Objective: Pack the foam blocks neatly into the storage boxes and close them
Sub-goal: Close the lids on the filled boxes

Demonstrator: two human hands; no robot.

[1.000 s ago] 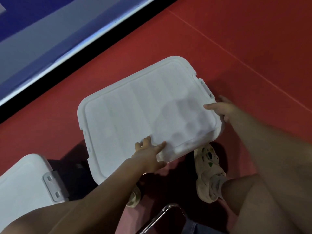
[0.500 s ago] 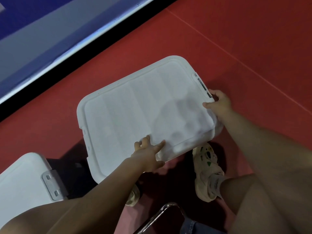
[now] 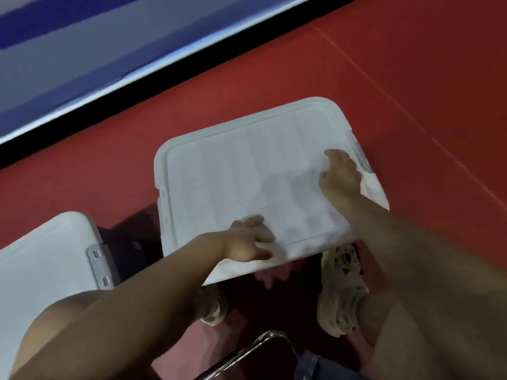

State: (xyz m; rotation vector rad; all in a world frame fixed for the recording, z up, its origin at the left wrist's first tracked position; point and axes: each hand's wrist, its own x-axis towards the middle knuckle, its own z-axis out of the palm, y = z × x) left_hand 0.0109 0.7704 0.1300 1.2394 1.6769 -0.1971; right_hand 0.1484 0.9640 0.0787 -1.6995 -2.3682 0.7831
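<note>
A white storage box stands on the red floor with its ribbed white lid on top, so whatever it contains is hidden. My left hand lies on the lid's near edge with the fingers spread flat. My right hand rests on top of the lid at its right end, fingers stretched out, just beside the grey latch. No foam block shows anywhere. The picture is blurred by motion.
A second white box with a grey latch stands at the lower left, lid on. My two shoes are just under the near edge of the first box. A chrome chair frame is at the bottom. A blue-grey wall runs along the back.
My right hand has left the latch at the lid's right edge and come up onto the lid's top. My left hand stays at the near edge, its fingers spread wider. The view has shifted.
</note>
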